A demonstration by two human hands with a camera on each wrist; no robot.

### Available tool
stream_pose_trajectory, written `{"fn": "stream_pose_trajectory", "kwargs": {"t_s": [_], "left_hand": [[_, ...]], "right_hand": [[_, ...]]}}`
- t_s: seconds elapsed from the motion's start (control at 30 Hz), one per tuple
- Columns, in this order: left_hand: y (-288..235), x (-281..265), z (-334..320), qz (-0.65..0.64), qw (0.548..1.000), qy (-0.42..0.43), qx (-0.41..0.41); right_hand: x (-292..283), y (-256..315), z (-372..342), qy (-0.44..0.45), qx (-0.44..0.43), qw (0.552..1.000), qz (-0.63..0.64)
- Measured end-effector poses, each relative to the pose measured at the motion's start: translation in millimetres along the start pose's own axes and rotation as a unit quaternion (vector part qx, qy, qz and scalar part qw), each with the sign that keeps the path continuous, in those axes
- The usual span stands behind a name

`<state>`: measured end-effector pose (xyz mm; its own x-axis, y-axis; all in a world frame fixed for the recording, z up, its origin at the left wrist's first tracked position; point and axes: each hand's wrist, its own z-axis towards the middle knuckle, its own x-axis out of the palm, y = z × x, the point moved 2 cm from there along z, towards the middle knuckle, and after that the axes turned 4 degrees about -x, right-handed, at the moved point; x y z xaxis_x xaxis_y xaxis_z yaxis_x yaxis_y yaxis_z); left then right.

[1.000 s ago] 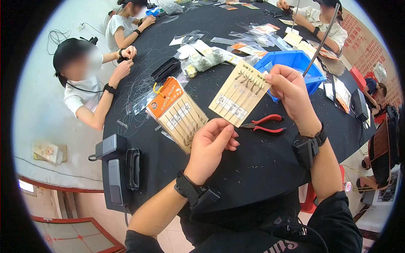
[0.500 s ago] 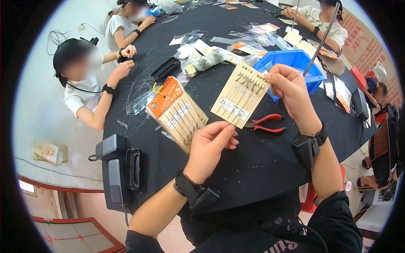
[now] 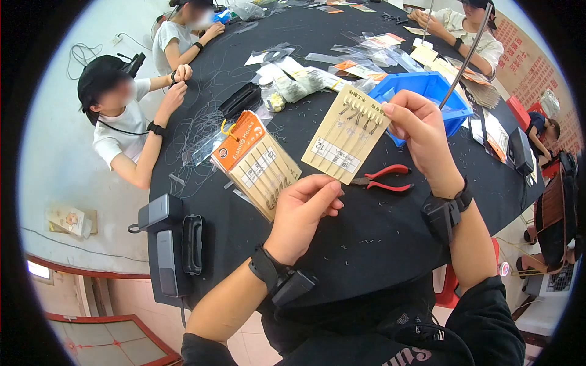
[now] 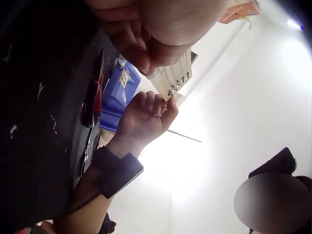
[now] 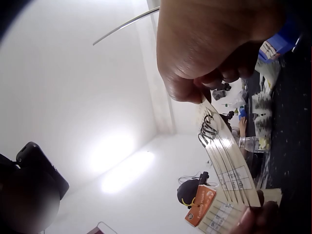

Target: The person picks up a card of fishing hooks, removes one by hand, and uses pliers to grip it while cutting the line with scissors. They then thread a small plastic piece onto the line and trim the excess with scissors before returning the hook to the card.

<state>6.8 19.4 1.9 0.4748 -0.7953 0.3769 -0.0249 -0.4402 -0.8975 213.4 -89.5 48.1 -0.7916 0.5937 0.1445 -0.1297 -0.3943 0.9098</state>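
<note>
A tan card of fishing hooks is held between both hands, with several dark hooks in a row at its upper end and lines running down to a white label. My left hand pinches the card's lower corner between thumb and fingers. At the upper right corner, my right hand pinches it too. The right wrist view shows the hook card slightly bowed. Left of it is a pack of similar cards with an orange "Fishing Hooks" header and a yellow tie, its lower edge overlapped by my left hand.
Red-handled pliers lie beyond the hands. Behind my right hand stands a blue bin. Clear sleeves, a jar and tangled line cover the far black table. Power banks sit at left; other people sit around.
The card has tilted slightly back and forth between the hands, its lower edge shifting a little. Both hands stay nearly in place, pinching the same corners.
</note>
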Motion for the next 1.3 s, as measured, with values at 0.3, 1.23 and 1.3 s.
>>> {"fn": "stream_pose_trajectory", "kwargs": {"t_s": [0.3,1.23,1.3], "left_hand": [[1,1,1,-0.085,0.996,0.013,-0.038],[1,-2,0,-0.085,0.994,0.056,0.031],[1,-2,0,-0.062,0.995,0.055,0.049]], "right_hand": [[5,0,-2,0.016,-0.012,0.999,0.040],[6,-8,0,0.051,0.009,0.992,0.113],[7,-11,1,0.055,0.026,0.990,0.127]]}}
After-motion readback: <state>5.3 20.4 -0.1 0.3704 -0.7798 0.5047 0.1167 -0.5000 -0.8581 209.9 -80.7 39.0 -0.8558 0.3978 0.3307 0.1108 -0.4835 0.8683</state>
